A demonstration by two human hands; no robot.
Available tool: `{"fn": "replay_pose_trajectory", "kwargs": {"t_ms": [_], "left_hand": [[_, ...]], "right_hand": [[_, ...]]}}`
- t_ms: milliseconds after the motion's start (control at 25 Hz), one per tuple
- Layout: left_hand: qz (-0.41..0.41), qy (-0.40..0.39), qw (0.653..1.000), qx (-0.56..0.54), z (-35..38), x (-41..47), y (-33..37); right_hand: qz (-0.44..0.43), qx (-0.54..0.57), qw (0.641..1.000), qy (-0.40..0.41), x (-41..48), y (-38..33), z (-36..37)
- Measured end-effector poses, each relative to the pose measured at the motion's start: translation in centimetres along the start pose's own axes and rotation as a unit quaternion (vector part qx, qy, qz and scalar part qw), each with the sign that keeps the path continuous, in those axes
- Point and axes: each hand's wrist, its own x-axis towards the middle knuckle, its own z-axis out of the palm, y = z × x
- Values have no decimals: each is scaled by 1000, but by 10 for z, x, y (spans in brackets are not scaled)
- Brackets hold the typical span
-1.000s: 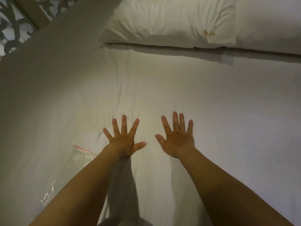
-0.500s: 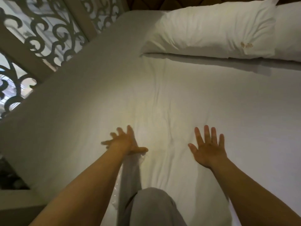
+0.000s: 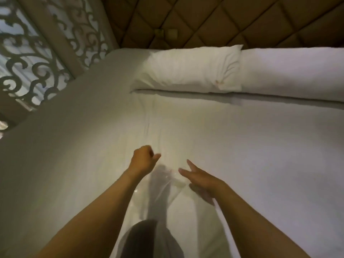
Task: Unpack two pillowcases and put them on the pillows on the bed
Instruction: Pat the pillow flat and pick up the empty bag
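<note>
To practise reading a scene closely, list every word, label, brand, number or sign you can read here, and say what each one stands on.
No text in this picture can be read.
Creased pillow: a small gold mark near one end, too blurred to read.
Clear plastic bag: no print visible.
Headboard: two small square plates, no lettering legible.

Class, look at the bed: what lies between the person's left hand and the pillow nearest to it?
Nothing but bare, creased sheet lies between the left hand and the pillow, as the head view shows.
</note>
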Motion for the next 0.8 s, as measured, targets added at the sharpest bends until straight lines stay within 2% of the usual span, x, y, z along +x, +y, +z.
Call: {"fn": "replay_pose_trajectory", "kwargs": {"t_ms": [120,200,280,400,520,600,680,720,800], "left_hand": [[43,-14,975,-220,15,-23,128],[85,-54,953,-284,33,-49,195],[141,-100,938,-301,55,-80,251],[217,-135,921,-292,88,-127,313],[278,-140,935,-170,123,-184,365],[246,-259,920,-163,140,-223,391],[192,-408,871,-195,163,-265,413],[187,-449,848,-212,174,-285,422],[221,-466,829,-218,201,-322,438]], "right_hand": [[-66,215,974,15,-65,-13,-28],[-121,310,942,50,-107,-11,-60],[-194,377,900,96,-152,5,-101],[-261,392,858,206,-218,36,-154],[-288,366,821,331,-285,80,-187],[-297,375,787,390,-323,111,-198],[-296,379,752,451,-357,150,-207],[-289,372,736,486,-372,168,-209],[-266,357,704,553,-398,207,-211]]}}
